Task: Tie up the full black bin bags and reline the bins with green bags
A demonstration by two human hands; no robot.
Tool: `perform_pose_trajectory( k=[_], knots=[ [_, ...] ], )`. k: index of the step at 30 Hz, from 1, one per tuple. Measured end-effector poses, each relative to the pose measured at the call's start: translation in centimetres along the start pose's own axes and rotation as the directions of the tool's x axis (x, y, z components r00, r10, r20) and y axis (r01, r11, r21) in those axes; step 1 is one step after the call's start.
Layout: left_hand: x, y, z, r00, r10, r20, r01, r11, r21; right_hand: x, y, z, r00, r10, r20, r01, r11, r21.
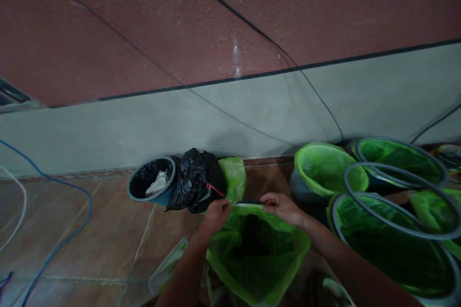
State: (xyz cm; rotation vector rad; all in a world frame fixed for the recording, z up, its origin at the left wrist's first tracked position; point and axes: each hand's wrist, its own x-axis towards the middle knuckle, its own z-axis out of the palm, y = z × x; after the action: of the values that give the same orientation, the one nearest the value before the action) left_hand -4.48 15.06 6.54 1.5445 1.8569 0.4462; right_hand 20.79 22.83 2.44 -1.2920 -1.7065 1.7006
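Observation:
A green bin liner (259,273) gapes wide in front of me, its inside dark. My left hand (217,215) pinches the far edge of the liner at its left. At the right of that same edge, my right hand (283,207) has its fingers closed on the plastic. Between the hands runs a short dark rim (248,202), partly covered by the liner. Just beyond my left hand sits a tied black garbage bag (196,180) with a red tie, and beside it lies a yellow-green plastic bag (235,177).
A bin (154,199) lined in black holds white waste at left. Several green-lined bins (329,170) stand at right, with a loose grey ring (396,167) over them. Blue hose (89,206) crosses the tiled floor. Cables hang down the wall (151,120).

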Motion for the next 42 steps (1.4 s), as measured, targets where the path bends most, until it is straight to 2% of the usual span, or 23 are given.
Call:
perform_pose_trajectory(
  k=[3,6,9,11,13,18,20,23,27,30,34,36,40,42],
  knots=[
    [0.0,-0.1,0.3,1.000,-0.016,0.013,0.017,0.999,-0.050,0.3,0.4,0.0,0.996,-0.045,-0.083,0.027,0.978,-0.207],
    [-0.1,-0.3,0.9,0.999,-0.045,0.020,0.047,0.992,-0.117,0.2,0.8,0.4,0.981,-0.132,-0.142,0.053,0.887,-0.460],
    [-0.1,-0.5,1.5,0.999,-0.050,-0.002,0.049,0.986,-0.158,0.2,1.2,1.3,0.964,-0.147,-0.220,0.007,0.845,-0.535],
    [0.0,-0.8,1.9,0.998,-0.044,-0.040,0.037,0.983,-0.177,0.3,1.6,2.0,0.947,-0.133,-0.291,-0.028,0.872,-0.488],
    [0.2,-1.2,2.2,0.997,-0.038,-0.072,0.021,0.974,-0.224,0.4,2.2,2.6,0.932,-0.143,-0.333,-0.012,0.907,-0.421],
    [0.4,-2.9,3.1,0.988,-0.092,-0.120,0.050,0.949,-0.313,0.2,3.9,2.9,0.951,-0.181,-0.252,0.086,0.934,-0.347],
    [0.4,-3.3,3.4,0.984,-0.110,-0.142,0.070,0.963,-0.261,0.0,4.3,2.7,0.962,-0.167,-0.218,0.088,0.939,-0.332],
    [0.6,-3.3,3.8,0.978,-0.125,-0.169,0.113,0.991,-0.079,0.0,4.3,2.7,0.964,-0.162,-0.212,0.088,0.943,-0.321],
    [1.5,-2.6,4.0,0.975,-0.175,-0.135,0.203,0.951,0.234,1.0,4.2,2.9,0.941,-0.140,-0.307,0.033,0.943,-0.331],
    [2.5,-2.3,4.1,0.969,-0.227,-0.093,0.245,0.900,0.361,2.2,4.5,2.8,0.923,-0.080,-0.376,-0.048,0.946,-0.320],
    [3.5,-2.3,4.3,0.967,-0.243,-0.079,0.254,0.873,0.417,3.5,5.3,2.0,0.916,0.001,-0.401,-0.120,0.955,-0.271],
    [3.8,-2.5,4.5,0.965,-0.250,-0.077,0.259,0.873,0.413,4.0,5.7,1.5,0.920,0.049,-0.389,-0.131,0.973,-0.189],
    [4.3,-3.1,4.9,0.960,-0.268,-0.078,0.279,0.898,0.342,4.6,6.9,1.2,0.891,0.170,-0.421,-0.173,0.984,0.031],
    [4.6,-3.5,5.0,0.958,-0.279,-0.067,0.286,0.914,0.288,4.9,7.6,1.3,0.873,0.207,-0.442,-0.202,0.978,0.058]
  ],
)
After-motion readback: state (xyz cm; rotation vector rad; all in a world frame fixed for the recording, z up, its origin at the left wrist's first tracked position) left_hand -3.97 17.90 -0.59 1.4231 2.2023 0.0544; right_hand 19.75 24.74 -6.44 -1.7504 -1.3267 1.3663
